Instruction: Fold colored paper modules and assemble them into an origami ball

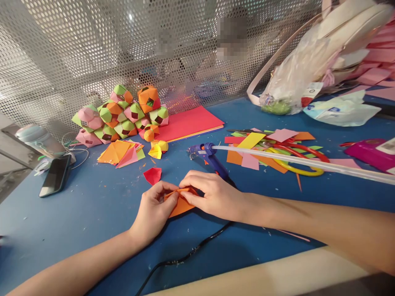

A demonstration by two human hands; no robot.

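Observation:
An orange sheet of paper (182,206), partly folded, is held low over the blue table between both hands. My left hand (157,205) pinches its left side between thumb and fingers. On its upper right part, my right hand (210,195) pinches a fold the same way. Just beyond the hands lies a red folded paper piece (153,176). Behind my right hand a blue glue gun (210,158) lies with a long glue stick (262,153) in it. Small yellow and orange folded pieces (158,149) sit farther back. Some fingertips are hidden by the paper.
Folded paper balls (123,113) are piled at the back left by red sheets (191,122) and loose orange squares (117,152). A phone (55,176) and bottle (40,139) stand left. Scissors (308,164) lie among scraps at right. A black cord (185,258) crosses the front.

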